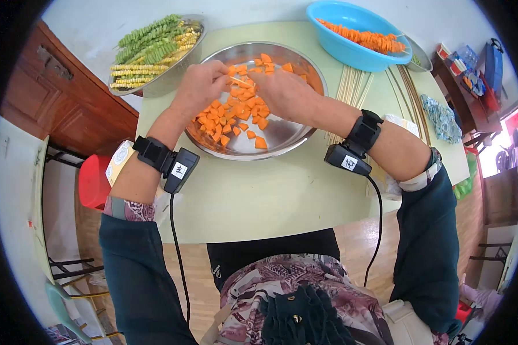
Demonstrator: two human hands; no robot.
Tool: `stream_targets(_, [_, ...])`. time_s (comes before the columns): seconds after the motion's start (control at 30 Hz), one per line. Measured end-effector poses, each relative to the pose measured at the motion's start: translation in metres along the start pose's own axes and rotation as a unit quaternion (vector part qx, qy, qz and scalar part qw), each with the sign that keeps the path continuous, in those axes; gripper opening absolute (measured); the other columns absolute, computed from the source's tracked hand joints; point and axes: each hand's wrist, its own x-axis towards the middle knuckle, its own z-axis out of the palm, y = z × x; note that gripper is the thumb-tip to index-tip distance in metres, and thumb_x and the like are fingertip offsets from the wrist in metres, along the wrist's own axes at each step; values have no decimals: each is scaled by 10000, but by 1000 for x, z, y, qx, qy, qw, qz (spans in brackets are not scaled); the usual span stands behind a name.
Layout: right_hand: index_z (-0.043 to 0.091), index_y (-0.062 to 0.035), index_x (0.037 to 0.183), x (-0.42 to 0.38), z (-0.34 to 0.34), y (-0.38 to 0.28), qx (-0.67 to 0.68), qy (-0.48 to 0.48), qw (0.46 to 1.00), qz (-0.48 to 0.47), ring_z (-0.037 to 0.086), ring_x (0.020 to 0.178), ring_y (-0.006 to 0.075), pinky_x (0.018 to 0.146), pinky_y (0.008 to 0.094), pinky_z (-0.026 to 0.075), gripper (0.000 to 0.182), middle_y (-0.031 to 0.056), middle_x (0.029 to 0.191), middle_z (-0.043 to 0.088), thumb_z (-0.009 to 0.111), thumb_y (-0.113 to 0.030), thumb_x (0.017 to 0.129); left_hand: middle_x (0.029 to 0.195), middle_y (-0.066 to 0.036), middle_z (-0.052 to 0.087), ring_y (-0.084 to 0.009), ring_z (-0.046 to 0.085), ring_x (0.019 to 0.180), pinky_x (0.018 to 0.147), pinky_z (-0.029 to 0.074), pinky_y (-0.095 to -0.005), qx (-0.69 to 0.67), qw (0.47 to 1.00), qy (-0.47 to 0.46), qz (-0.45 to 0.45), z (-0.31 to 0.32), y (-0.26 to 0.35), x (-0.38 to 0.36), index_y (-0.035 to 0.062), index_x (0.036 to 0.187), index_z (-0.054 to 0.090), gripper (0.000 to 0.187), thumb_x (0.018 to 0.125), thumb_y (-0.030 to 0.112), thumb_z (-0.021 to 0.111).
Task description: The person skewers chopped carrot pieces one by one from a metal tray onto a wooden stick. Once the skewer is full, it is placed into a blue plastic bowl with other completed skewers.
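A wide steel basin (282,148) holds many orange carrot pieces (217,122), gathered mostly on its left side. Above it, my left hand (203,87) is closed, fingertips pinched on a thin, pale bamboo skewer (240,81). The skewer slants across the gap between my hands. My right hand (286,96) is also closed, its fingertips close to the skewer's other end. What those right fingers grip is hidden behind the hand.
Back left, a steel bowl (181,68) holds green and yellow threaded skewers (149,52). A blue basin (339,50) with carrot skewers (362,38) stands back right, near loose bamboo sticks (351,86) and a crumpled patterned cloth (441,118). Cables hang from both wrist devices.
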Motion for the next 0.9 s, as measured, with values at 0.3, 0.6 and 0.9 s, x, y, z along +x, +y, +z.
stream_targets(0.3, [453,19,933,7,4,-3,11,-6,1000,26,598,730,369,616,441,479,201,224,770,589,521,-19,748,771,-100,647,-163,666,754,540,509,-230,55,997,-44,8,4,13,-3,-35,889,567,101,850,35,505])
stream_targets(0.6, [436,34,985,9,5,-6,60,55,997,14,587,693,381,598,459,464,241,225,716,584,504,-37,765,694,-152,617,-238,634,614,563,482,-304,138,981,-10,135,9,27,-5,-2,866,578,93,787,34,548])
stream_targets(0.9, [417,20,1154,13,15,5,126,80,989,-13,572,694,399,602,473,450,406,247,743,576,521,-93,778,677,-143,624,-209,621,589,569,482,-286,67,993,-27,90,5,22,-2,-11,858,581,105,765,34,565])
